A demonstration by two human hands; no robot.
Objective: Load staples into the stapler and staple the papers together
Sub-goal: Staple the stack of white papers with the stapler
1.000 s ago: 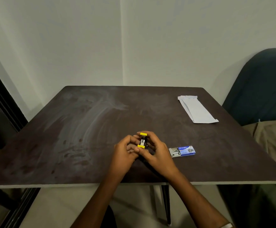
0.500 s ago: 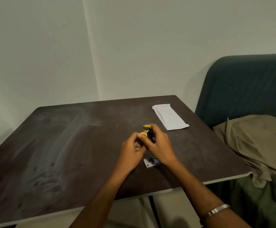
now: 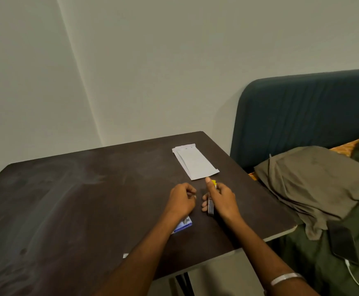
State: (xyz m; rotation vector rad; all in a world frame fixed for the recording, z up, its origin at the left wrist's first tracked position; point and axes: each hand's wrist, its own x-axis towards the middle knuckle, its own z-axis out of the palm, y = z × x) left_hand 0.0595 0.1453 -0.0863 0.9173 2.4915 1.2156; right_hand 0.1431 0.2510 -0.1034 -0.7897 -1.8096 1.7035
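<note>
A small stapler (image 3: pixel 211 205) with a yellow tip and dark metal body is gripped in my right hand (image 3: pixel 221 199), its yellow end pointing toward the papers. The white papers (image 3: pixel 194 161) lie stacked on the dark table (image 3: pixel 67 199) just beyond that hand, near the table's right edge. My left hand (image 3: pixel 181 199) is beside the stapler, fingers curled, apart from it; whether it holds anything I cannot tell. A blue staple box (image 3: pixel 184 224) lies under my left wrist, partly hidden.
A teal sofa back (image 3: pixel 302 112) stands right of the table. An olive cloth (image 3: pixel 315 178) and a dark phone (image 3: pixel 343 244) with a white cable lie on the seat. A small white scrap (image 3: pixel 125 255) shows by my left forearm.
My left hand has let go of the stapler and drawn aside. My right hand has carried the stapler toward the papers. The view has swung to the right.
</note>
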